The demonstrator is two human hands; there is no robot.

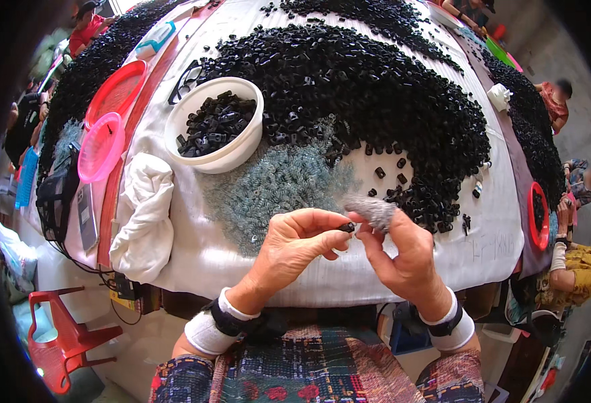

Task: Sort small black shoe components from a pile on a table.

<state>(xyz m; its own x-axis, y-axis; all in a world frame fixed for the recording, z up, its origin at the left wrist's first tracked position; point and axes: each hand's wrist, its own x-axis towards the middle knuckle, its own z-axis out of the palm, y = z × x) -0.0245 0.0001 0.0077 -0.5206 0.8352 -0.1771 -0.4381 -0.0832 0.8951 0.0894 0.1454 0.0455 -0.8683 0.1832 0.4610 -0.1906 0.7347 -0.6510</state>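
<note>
Between thumb and forefinger, my left hand pinches a small black plastic piece above the table's near edge. My right hand is close beside it, its fingers curled toward the piece; anything tiny in its grip is hidden. A grey fuzzy wrap covers its forefinger. Just beyond my hands lies a heap of small grey-blue coils that look like springs. Behind them spreads a large heap of similar black plastic pieces. A white bowl holding more black pieces stands left of the coils.
White cloth covers the table. A crumpled white cloth, a phone, a pink basket and a red tray lie to the left. A red chair stands at lower left. Other people sit along both sides.
</note>
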